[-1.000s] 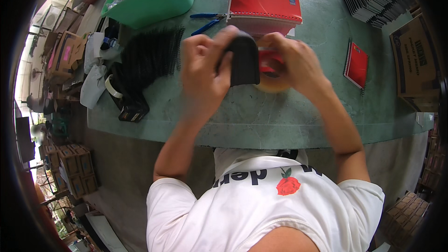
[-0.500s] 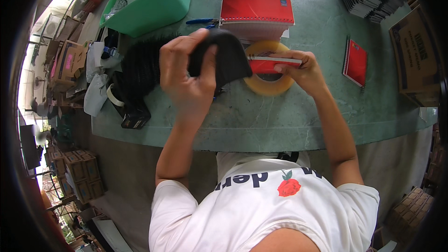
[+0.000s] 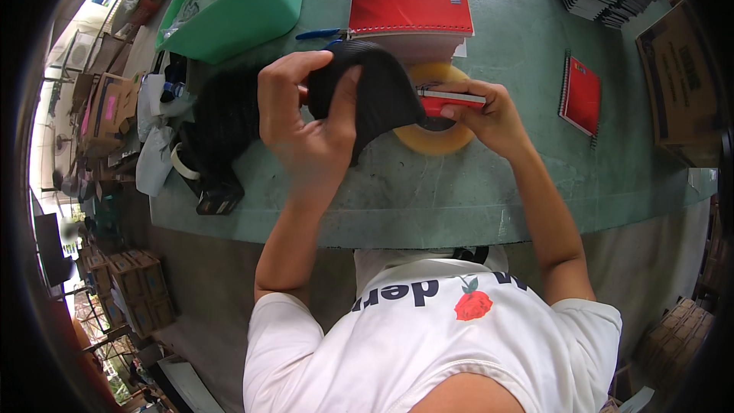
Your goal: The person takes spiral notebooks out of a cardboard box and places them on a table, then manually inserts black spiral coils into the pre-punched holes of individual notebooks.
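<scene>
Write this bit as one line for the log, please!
left hand: holding curved black piece | right hand: holding red notebook | nearby: tape roll, notebook stack, green bin

A green bin [image 3: 256, 24] holding crumpled plastic [image 3: 196, 9] stands at the counter's [image 3: 428, 210] far left. Blue pliers [image 3: 318, 34], partly hidden, lie right of it. A carton [image 3: 680, 84] is by the right edge. Stacked boxes [image 3: 140, 279] show at lower left, brown boxes [image 3: 677, 336] at lower right.
</scene>
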Motion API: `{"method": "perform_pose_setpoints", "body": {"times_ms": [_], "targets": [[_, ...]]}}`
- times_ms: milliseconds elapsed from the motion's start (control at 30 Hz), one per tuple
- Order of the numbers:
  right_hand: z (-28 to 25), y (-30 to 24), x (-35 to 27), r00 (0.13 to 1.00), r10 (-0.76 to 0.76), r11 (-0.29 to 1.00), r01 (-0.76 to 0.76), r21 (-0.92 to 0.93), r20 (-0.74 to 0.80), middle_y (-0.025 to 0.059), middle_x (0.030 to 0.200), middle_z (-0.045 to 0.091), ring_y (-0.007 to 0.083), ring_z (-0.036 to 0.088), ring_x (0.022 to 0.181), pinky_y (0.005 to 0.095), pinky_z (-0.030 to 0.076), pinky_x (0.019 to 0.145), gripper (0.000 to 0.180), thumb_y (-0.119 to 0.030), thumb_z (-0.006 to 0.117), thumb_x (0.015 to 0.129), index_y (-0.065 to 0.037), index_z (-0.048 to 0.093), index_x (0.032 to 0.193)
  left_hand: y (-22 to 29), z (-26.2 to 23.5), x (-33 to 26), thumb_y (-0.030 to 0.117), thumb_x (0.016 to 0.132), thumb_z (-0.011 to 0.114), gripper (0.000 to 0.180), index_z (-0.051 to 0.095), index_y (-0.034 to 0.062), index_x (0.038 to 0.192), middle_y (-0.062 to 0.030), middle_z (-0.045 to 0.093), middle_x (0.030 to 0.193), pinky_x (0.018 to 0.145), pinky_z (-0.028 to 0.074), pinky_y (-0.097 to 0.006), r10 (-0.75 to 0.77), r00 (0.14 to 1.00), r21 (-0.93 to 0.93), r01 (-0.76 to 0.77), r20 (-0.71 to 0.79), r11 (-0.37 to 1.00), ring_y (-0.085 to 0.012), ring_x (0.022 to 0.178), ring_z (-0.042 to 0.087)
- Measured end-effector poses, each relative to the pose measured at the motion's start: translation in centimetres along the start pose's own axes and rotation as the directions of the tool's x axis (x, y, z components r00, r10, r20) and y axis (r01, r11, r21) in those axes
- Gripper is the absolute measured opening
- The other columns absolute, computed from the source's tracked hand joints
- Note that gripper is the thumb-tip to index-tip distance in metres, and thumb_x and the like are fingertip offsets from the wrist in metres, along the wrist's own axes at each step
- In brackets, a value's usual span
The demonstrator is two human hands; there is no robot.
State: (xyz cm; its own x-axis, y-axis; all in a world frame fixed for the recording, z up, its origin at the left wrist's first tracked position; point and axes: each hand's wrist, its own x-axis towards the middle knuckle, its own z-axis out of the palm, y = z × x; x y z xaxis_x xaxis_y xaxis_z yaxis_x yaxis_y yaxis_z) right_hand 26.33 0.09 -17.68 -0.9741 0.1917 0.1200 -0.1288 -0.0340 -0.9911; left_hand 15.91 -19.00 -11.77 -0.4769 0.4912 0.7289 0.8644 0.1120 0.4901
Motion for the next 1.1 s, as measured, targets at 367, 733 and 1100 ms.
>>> {"method": "perform_pose_setpoints", "body": {"times_ms": [367, 733, 1100], "targets": [[-0.5, 0.4, -0.6, 0.996, 0.065, 0.998, -0.066, 0.013, 0.064, 0.0047, 0.103, 0.065, 0.0092, 0.060, 0.092, 0.0243, 0.049, 0.084, 0.028, 0.003, 0.058, 0.086, 0.003, 0.059, 0.114, 1.5, 2.6, -1.2, 0.003, 0.075, 0.072, 0.021, 0.066, 0.0049, 0.095, -0.0079, 0.061, 0.088, 0.070, 0.050, -0.029, 0.038, 0.894, 0.067, -0.075, 0.447, 0.995, -0.0182, 0.086, 0.060], [-0.7, 0.5, -0.9, 0.990, 0.051, 0.997, -0.043, -0.061, 0.131, 0.0052, 0.105, 0.065, 0.0087, 0.059, 0.094, 0.0231, 0.046, 0.085, 0.034, 0.009, 0.048, 0.086, 0.003, 0.057, 0.118, 2.3, 3.2, 1.9, -0.002, 0.070, 0.071, 0.025, 0.067, 0.0061, 0.094, -0.0090, 0.060, 0.087, 0.074, 0.049, -0.035, -0.132, 0.991, 0.022, 0.133, -0.023, 0.991, -0.0251, 0.082, 0.060], [-0.2, 0.5, -1.0, 0.992, -0.119, 0.967, 0.107, 0.232, 0.040, 0.0061, 0.106, 0.064, 0.0094, 0.058, 0.095, 0.0228, 0.047, 0.087, 0.026, -0.004, 0.060, 0.088, 0.001, 0.060, 0.113, 3.4, 4.3, -1.7, 0.004, 0.074, 0.069, 0.033, 0.063, 0.0051, 0.106, -0.0129, 0.060, 0.095, 0.079, 0.046, -0.038, 0.172, 0.953, 0.204, -0.225, 0.249, 0.953, -0.0290, 0.089, 0.057]]}}
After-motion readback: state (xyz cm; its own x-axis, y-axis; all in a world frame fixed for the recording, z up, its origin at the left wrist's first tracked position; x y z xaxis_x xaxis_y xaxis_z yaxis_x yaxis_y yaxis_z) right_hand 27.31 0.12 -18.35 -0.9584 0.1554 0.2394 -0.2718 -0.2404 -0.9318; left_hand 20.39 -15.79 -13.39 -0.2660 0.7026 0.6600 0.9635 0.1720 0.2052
